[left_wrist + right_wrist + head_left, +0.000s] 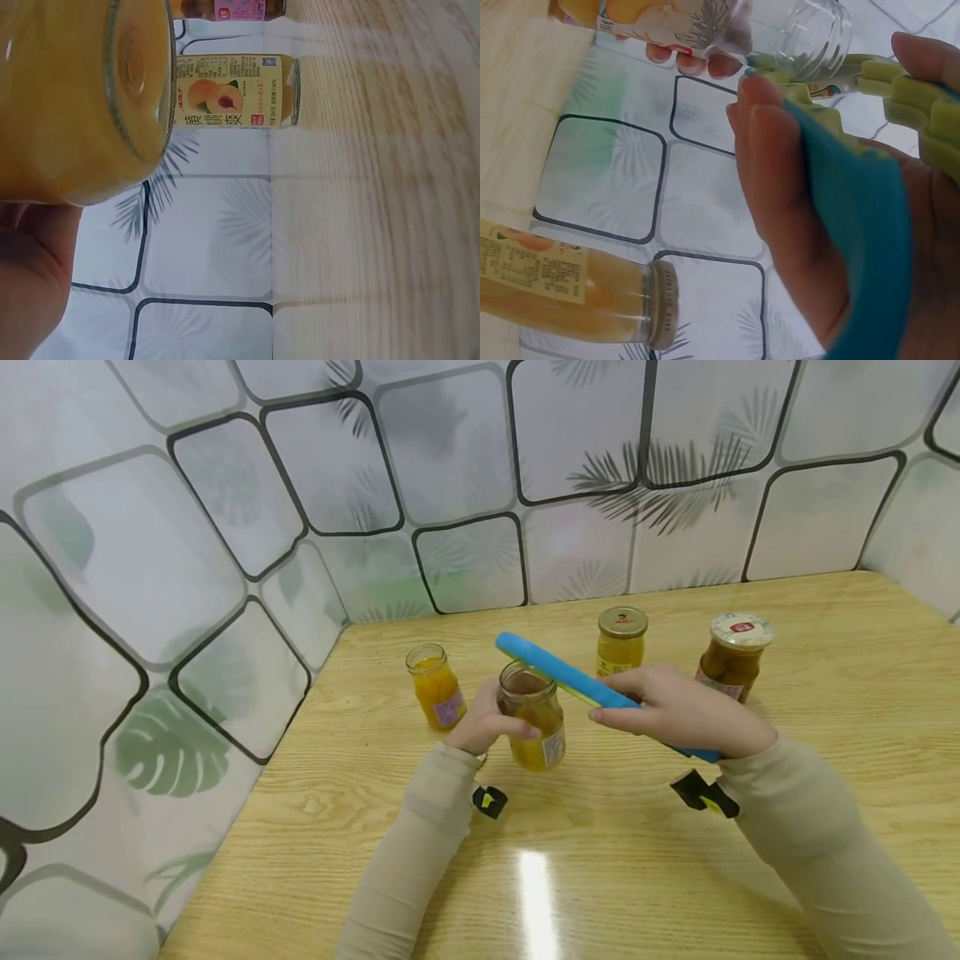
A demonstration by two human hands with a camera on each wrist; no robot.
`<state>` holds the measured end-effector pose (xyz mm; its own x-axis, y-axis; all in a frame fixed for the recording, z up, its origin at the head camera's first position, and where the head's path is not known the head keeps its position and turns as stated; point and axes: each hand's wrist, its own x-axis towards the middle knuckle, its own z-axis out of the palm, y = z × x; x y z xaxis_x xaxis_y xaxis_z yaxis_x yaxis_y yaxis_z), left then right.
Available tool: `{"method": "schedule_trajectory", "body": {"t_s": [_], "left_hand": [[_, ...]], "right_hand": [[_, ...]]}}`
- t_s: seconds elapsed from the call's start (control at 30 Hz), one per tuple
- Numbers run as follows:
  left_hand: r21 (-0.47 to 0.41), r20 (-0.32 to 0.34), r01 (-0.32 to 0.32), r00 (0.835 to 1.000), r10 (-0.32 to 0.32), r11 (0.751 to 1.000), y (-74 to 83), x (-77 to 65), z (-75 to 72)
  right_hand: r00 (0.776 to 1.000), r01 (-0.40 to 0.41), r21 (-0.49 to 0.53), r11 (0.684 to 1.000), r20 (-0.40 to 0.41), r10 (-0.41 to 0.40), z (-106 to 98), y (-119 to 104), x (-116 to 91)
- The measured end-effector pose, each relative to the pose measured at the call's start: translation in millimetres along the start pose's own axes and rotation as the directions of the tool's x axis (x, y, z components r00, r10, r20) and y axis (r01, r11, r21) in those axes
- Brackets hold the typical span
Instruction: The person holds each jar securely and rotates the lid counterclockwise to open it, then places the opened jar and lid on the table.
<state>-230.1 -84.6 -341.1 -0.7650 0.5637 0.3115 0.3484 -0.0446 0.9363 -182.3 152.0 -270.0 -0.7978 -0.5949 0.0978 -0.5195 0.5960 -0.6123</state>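
My left hand [486, 722] grips a glass jar of yellow fruit [536, 745] with an uncovered mouth. Its base shows in the left wrist view, raised above the table. The right hand [678, 710] holds a blue jar opener [566, 675], whose ridged green inner side [825, 120] shows in the right wrist view. In the head view, the opener's far end lies across the jar's mouth; whether they touch, I cannot tell. To the left of the held jar stands a lidless jar of orange fruit [437, 693], partly behind my left hand.
Behind the opener is a gold-lidded jar [621, 643], with a peach label [225, 94] in the left wrist view. Farther right stands a darker jar with a white lid [738, 643]. A patterned wall [465, 564] borders the wooden table [360, 827] at the back and left.
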Motion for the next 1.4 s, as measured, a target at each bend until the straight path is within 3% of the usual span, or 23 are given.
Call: {"method": "schedule_trajectory", "body": {"t_s": [0.27, 0.47, 0.67, 0.93, 1.03, 1.4], "left_hand": [[0.021, -0.055, 0.025, 0.998, -0.023, 0.999, 0.2, 0.9, -0.4], [0.086, -0.114, 0.123, 0.987, -0.113, 0.989, 0.1, 2.1, -1.4], [0.161, -0.223, 0.249, 0.952, -0.211, 0.955, -1.7, 5.2, -0.7], [0.209, -0.345, 0.357, 0.898, -0.273, 0.91, -5.7, 6.0, -1.0], [0.205, -0.359, 0.371, 0.889, -0.284, 0.906, -6.7, 6.0, -1.1], [0.206, -0.345, 0.392, 0.886, -0.309, 0.896, -10.1, 6.7, -1.3]], "right_hand": [[0.998, -0.063, 0.064, 0.996, 0.024, 0.062, 1.3, 5.1, 4.7], [0.992, -0.126, 0.036, 0.991, -0.003, 0.126, -0.9, 6.3, 4.9], [0.99, -0.142, 0.011, 0.99, -0.014, 0.142, -0.9, 7.9, 5.7], [0.987, -0.16, -0.008, 0.987, -0.011, 0.16, 0.3, 9.4, 6.7], [0.986, -0.164, -0.007, 0.986, -0.007, 0.164, 0.5, 9.6, 6.8], [0.984, -0.175, -0.008, 0.985, 0.012, 0.175, 1.3, 8.9, 7.0]]}}
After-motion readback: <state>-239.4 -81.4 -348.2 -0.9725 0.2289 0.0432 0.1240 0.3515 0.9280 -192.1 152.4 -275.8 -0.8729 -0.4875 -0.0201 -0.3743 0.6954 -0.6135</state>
